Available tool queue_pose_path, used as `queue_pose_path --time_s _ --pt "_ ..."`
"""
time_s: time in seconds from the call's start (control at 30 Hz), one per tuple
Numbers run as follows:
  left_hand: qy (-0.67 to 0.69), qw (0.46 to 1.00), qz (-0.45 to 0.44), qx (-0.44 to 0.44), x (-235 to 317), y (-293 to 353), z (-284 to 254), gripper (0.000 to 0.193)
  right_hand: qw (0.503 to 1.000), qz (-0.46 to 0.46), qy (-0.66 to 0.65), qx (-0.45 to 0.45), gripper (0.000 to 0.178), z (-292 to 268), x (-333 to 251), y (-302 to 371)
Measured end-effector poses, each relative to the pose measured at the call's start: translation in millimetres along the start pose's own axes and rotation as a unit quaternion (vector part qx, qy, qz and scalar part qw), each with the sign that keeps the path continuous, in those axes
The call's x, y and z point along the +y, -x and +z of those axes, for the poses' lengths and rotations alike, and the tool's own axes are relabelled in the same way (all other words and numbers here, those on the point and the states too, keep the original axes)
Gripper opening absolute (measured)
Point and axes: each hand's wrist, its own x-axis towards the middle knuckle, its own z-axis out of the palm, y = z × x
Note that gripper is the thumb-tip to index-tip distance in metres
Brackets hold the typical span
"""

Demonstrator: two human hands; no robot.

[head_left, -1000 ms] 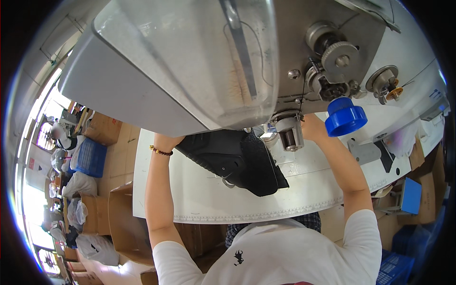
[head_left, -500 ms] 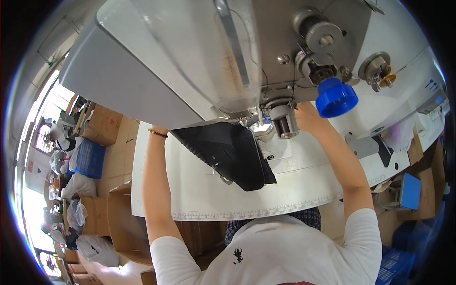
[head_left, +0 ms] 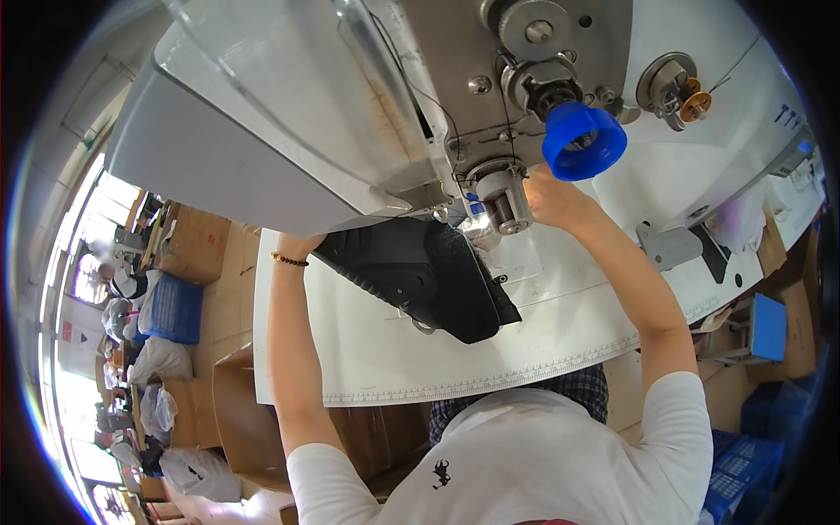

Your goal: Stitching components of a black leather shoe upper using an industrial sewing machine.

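A black, padded-looking sewn piece [head_left: 429, 278] with a ribbed edge lies on the white sewing machine table [head_left: 402, 367]. Its upper end runs under the head of the sewing machine [head_left: 245, 140], beside the needle area. At the piece's upper left edge is my left hand [head_left: 302, 244], a beaded bracelet on its wrist; the machine head covers its fingers. My right hand [head_left: 556, 199] is behind the metal cylindrical part [head_left: 507, 206] near the needle, right of the black piece. Its fingertips are hidden there, so its grip does not show.
A blue round cap [head_left: 584, 142] and tension dials [head_left: 535, 31] jut from the machine's front. A ruler strip [head_left: 472, 383] follows the table's near edge. Cardboard boxes [head_left: 194, 243], a blue crate [head_left: 173, 308] and bags stand left; a blue stool [head_left: 768, 327] stands right.
My view has shifted slightly, so the machine head sits further up and left. The black piece appears turned a little, its lower end further right. Both hands stay near the machine.
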Motion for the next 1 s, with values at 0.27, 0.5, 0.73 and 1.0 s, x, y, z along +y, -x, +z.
queue_pose_path --time_s 0.27,0.5,0.73,1.0 --pt "0.014 1.0 0.007 0.009 -12.8 0.7 5.1 0.025 0.999 0.009 0.008 -0.032 0.021 -1.0 2.1 2.8" --pt "0.002 1.0 0.0 0.016 -17.4 -3.9 6.7 0.023 1.0 0.008 -0.006 -0.019 0.021 2.5 4.5 4.6" --pt "-0.017 0.999 -0.017 0.034 -35.6 -27.0 12.6 0.021 0.989 0.097 -0.112 -0.015 0.023 3.3 1.1 0.1" --pt "-0.03 0.999 -0.03 0.009 -47.9 -43.8 18.0 0.018 0.995 0.081 -0.044 -0.034 0.025 2.6 -4.1 1.5"
